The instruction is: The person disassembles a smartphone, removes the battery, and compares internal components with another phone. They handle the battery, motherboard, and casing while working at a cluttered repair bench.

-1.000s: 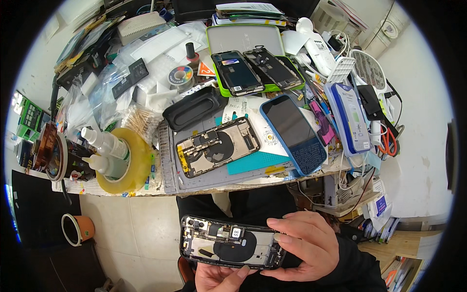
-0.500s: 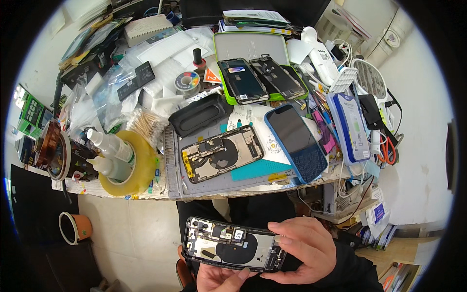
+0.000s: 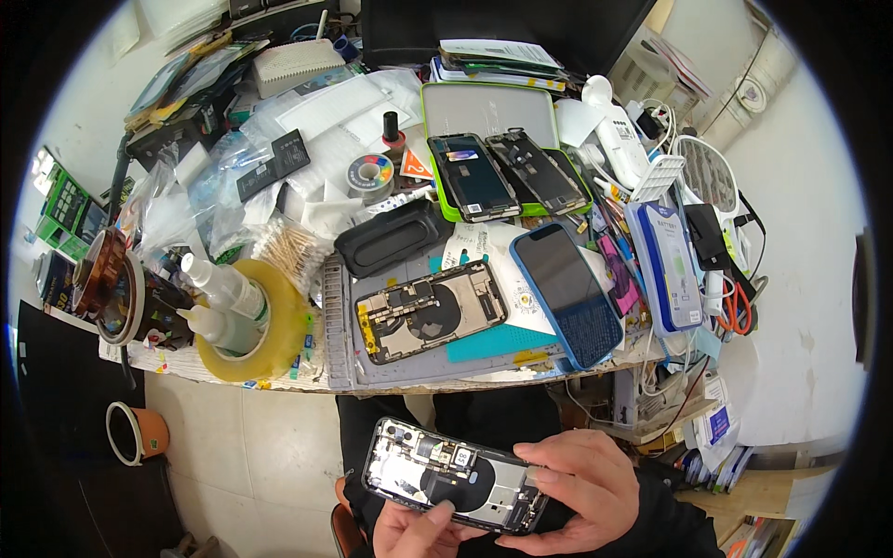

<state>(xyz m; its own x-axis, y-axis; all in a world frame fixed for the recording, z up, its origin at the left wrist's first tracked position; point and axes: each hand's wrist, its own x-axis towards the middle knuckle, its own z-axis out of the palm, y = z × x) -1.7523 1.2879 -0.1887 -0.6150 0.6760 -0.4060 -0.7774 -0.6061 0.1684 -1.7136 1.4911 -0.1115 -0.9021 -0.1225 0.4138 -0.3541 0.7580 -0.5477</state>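
I hold an opened phone body (image 3: 437, 470) over my lap, its dark inner parts and round coil facing up. My left hand (image 3: 420, 530) supports it from below, thumb on its lower edge. My right hand (image 3: 575, 488) grips its right end, fingers laid over the top. On the grey work mat (image 3: 409, 367) at the table's front lies a second opened phone body (image 3: 430, 311). Right of it rests a phone in a blue case (image 3: 566, 293), screen up.
Two loose phone screens (image 3: 502, 172) lie on a green-edged tray (image 3: 493, 107) at the back. A large yellow tape roll (image 3: 279, 325) holding white bottles stands at the left. A black tray (image 3: 393, 237), cotton swabs (image 3: 290, 253), red-handled scissors (image 3: 735, 312) and cables crowd the table.
The opened phone body and both hands have stayed in my lap, shifting only slightly. The view has tipped a little, so the table sits lower in the picture.
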